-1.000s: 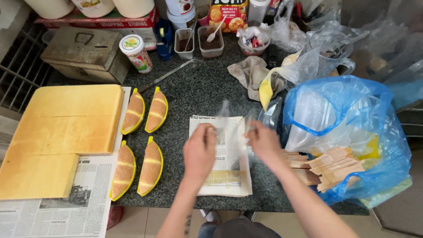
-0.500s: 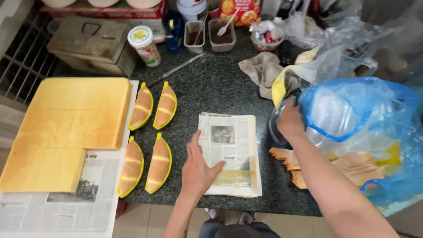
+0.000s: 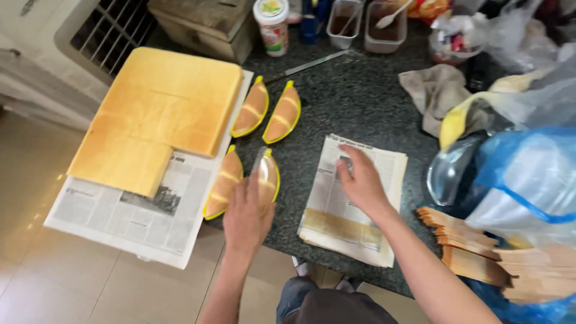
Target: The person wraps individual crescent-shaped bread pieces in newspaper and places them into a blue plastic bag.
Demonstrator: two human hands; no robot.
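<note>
I see the left hand (image 3: 247, 211) over the lower right wedge tray (image 3: 267, 175), a yellow-rimmed half-moon tray with a golden cake slice in it; the fingers seem to pinch a clear lid standing at its top edge, though blur keeps me from being sure; that tray sits at the near edge of the dark stone counter (image 3: 360, 102), just beside its twin, the lower left wedge tray (image 3: 223, 183), which partly rests on the spread newspaper (image 3: 138, 216); two more filled wedge trays (image 3: 267, 111) lie side by side just above them; the right hand (image 3: 360, 180) lies flat, fingers spread, pressing on the folded newspaper stack (image 3: 354, 204) just right of the trays; so the held tray is under my left hand and near the right one, not touching it.

Further out, the big sponge cake slab (image 3: 162, 108) lies on the spread newspaper at left, one corner piece cut; at the back stand two small rectangular tubs (image 3: 366, 24), one with a white spoon in it, and a round white jar with a green and red label (image 3: 271, 25); a long metal knife (image 3: 306, 65) lies beside them; on the right a blue plastic bag (image 3: 528, 180) holds clear lids; flat wooden sticks (image 3: 480, 249) are stacked below it.
</note>
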